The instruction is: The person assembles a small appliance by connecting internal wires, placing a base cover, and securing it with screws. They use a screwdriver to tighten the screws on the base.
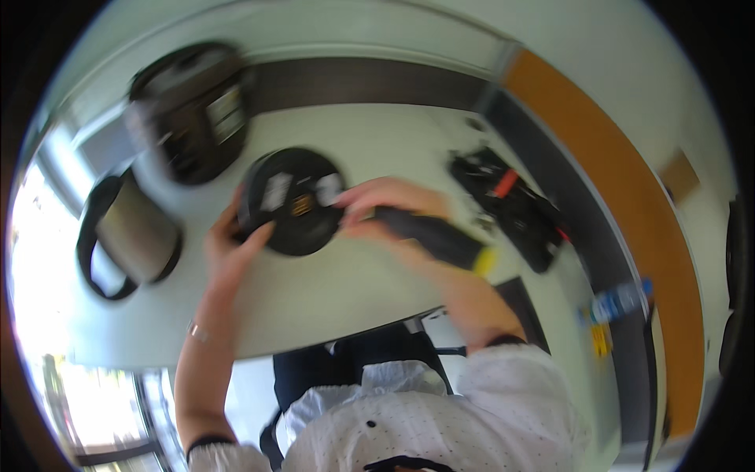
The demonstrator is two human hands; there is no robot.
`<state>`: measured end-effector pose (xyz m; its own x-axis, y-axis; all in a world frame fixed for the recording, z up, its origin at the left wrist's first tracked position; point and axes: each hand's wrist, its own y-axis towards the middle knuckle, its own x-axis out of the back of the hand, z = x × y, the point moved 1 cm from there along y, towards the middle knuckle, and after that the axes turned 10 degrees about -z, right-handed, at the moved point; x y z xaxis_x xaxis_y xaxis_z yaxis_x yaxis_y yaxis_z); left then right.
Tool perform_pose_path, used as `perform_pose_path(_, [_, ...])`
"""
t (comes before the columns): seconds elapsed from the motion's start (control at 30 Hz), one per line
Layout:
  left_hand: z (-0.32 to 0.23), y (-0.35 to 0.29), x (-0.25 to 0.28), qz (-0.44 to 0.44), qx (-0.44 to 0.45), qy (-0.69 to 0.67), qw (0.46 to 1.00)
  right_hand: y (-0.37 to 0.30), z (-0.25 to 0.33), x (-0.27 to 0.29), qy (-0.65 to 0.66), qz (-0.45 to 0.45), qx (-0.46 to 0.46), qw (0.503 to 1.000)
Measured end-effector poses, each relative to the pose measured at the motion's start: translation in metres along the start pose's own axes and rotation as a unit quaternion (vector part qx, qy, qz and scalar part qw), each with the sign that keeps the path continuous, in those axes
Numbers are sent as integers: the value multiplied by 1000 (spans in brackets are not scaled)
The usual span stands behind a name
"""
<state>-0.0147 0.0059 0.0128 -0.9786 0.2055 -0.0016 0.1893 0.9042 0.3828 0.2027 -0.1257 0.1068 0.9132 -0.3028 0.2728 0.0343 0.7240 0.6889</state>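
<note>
A round black base (311,236), with pale labels and a small brass-coloured part near its middle, is held tilted over the white table. My left hand (230,245) grips its left edge, thumb on the labelled face and fingers behind. At the base's right edge is my right hand (397,198), blurred by motion, its fingers closed around a screwdriver (436,240). The thick dark handle ends in yellow and points back toward my right forearm. Fingers hide the front end of the tool, so I cannot tell whether it touches the base.
To the left stands a steel kettle (141,232) with a black handle. Behind it is a dark cooker (189,118). A black tool case (511,204) with a red item lies at the right. Farther right are a plastic bottle (617,303) and a yellow object (602,340).
</note>
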Motion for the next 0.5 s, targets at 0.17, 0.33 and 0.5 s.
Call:
perform_pose_path(0.17, [6, 8, 11, -39, 5, 45, 998, 12, -2, 2, 26, 23, 48, 998])
perform_pose_path(0.33, [7, 9, 7, -14, 23, 84, 996, 5, 0, 9, 22, -25, 63, 997])
perform_pose_path(0.5, [-5, 6, 1, 12, -5, 64, 998, 9, -8, -10, 70, -102, 123, 985])
